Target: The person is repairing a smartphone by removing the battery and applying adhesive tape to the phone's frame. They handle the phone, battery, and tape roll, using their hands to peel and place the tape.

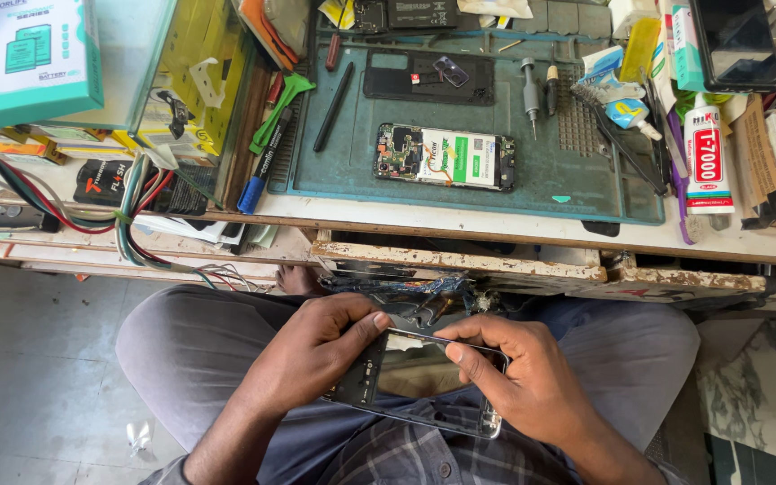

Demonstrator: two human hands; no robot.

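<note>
1. Head view, lower centre: the left hand [316, 355] pinches the top-left edge of a phone frame [406, 395] over the lap.
2. At lower right, the right hand [518, 373] grips the frame's right side, forefinger and thumb pressed on its top edge.
3. An opened phone [445, 157] lies on the green mat [568, 180] at upper centre.

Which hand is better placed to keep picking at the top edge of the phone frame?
The right hand. Its thumb and forefinger already pinch the upper edge of the phone frame, near the middle. The left hand grips the frame's left side and steadies it over the lap.
</note>
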